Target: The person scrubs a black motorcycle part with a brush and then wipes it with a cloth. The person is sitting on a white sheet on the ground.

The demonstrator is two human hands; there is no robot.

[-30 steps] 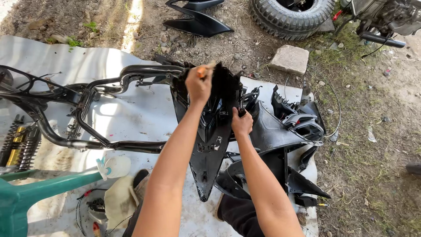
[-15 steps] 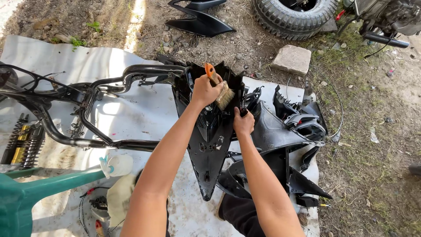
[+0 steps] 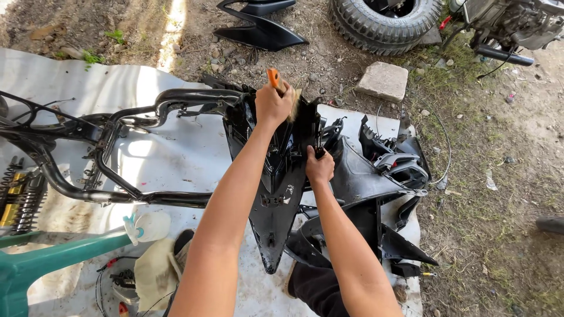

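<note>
We looked down at our two bare arms reaching forward over a white sheet (image 3: 176, 152) spread on dirt. Our left hand (image 3: 274, 104) was wrapped around a brush (image 3: 281, 87) with an orange handle, fingers clamped shut on it, the pale bristles pressed against the top of a black panel (image 3: 276, 194). The panel was long and pointed, a glossy plastic cover standing tilted, its tip down near us on the sheet. Our right hand (image 3: 319, 168) gripped the panel's right edge, fingers closed on it, steadying it from the side.

Left of the panel lay a bare black frame (image 3: 111, 147) of bent tubes, touching the panel's upper end. More black covers (image 3: 388, 170) were heaped just right of our right hand. At the far left edge we saw coiled shocks (image 3: 20, 199), and below them a green chair arm (image 3: 53, 258). Beside that arm stood a white bottle (image 3: 147, 226), with a pale rag (image 3: 154, 270) near it.

Beyond the sheet, on the dirt, rested a grey stone (image 3: 385, 81), a knobby tyre (image 3: 385, 23), and another black cover (image 3: 258, 26), all well apart from our hands.
</note>
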